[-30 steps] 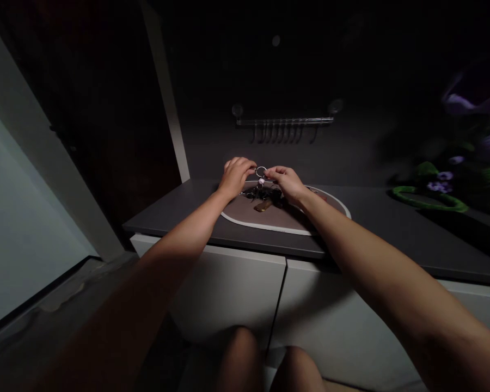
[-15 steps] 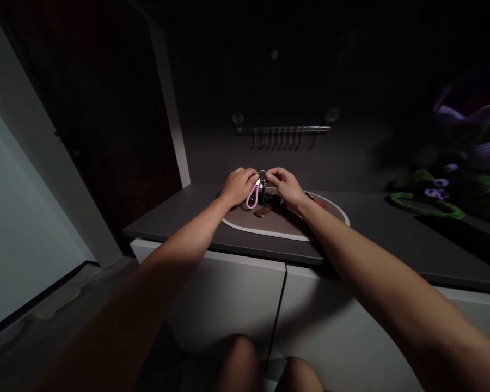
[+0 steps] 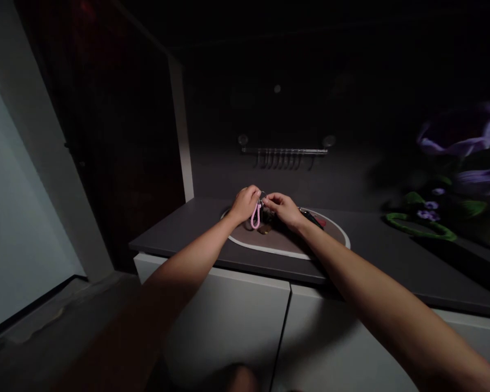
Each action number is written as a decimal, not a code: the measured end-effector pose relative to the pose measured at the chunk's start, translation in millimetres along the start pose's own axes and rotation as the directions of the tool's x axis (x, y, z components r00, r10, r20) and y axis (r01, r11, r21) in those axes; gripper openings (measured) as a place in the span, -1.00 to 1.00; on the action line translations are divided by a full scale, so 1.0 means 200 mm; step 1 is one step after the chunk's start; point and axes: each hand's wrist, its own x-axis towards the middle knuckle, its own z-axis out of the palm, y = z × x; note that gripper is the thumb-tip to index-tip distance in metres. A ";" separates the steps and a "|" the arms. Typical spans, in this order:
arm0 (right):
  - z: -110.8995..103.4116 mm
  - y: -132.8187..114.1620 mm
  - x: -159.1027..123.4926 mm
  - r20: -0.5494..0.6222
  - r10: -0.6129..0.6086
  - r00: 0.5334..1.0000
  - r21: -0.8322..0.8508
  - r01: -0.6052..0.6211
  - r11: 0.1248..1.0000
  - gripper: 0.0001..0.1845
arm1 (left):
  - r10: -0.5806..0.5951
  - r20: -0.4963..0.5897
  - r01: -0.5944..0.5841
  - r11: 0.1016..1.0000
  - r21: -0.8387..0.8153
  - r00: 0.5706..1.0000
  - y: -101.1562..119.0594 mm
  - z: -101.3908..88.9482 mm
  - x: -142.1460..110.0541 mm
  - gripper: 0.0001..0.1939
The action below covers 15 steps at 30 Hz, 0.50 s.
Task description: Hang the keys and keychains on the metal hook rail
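Spanning the back: dark wall point(image 3: 216, 179), poorly lit, upper part nearly black. Counter point(image 3: 173, 234) runs along its foot, dark gray top. Below it, pale cabinet doors point(image 3: 240, 305), with a dark vertical gap between two of them. Far left, a dark door point(image 3: 118, 141), detail lost in shadow.

Right end of counter: purple flowers point(image 3: 465, 147) with green leaves, a green loop point(image 3: 428, 236) at their base, well apart from the hands.

Mid-counter: oval mat point(image 3: 286, 245), brown with a white border, lying flat. On the wall above it, a clear rail point(image 3: 286, 151) with a row of small hooks point(image 3: 275, 160), a round mount at each end.

Both hands are over the mat, fingertips near each other. Left hand point(image 3: 245, 204) comes in from the left, right hand point(image 3: 283, 209) from the right.

Black item point(image 3: 310, 219) on the mat by the right wrist, red item point(image 3: 322, 222) just beside it. Pink strap point(image 3: 255, 227) hangs in a loop below the left fingertips. Brown piece point(image 3: 264, 230) on the mat near the strap, shape unclear.

Smallest: metal ring point(image 3: 263, 194), between the hands, above the mat. Left fingertips pinch one side, right thumb and fingers the other.
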 end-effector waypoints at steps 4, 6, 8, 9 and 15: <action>0.00 -0.03 -0.02 -0.058 -0.014 0.998 -0.022 0.013 1.000 -0.68 | -0.011 -0.009 0.011 0.999 -0.031 1.000 0.01 0.00 -0.01 -0.77; 0.00 -0.04 -0.02 -0.103 -0.035 0.994 -0.048 0.031 0.998 -0.68 | -0.005 -0.014 0.005 1.000 -0.009 1.000 0.01 0.00 -0.01 -0.76; 0.00 -0.05 0.00 -0.130 -0.053 0.990 -0.060 0.046 0.997 -0.68 | -0.013 -0.016 0.014 1.000 0.028 1.000 0.00 -0.01 -0.01 -0.75; 0.00 -0.05 0.01 -0.139 -0.060 0.989 -0.058 0.053 0.997 -0.68 | -0.028 -0.024 0.029 0.998 0.049 0.999 0.00 -0.02 -0.01 -0.74; 0.01 -0.10 0.19 -0.170 -0.041 0.985 0.048 0.050 0.998 -0.62 | -0.199 -0.053 0.206 0.962 0.178 0.979 -0.03 -0.03 0.00 -0.70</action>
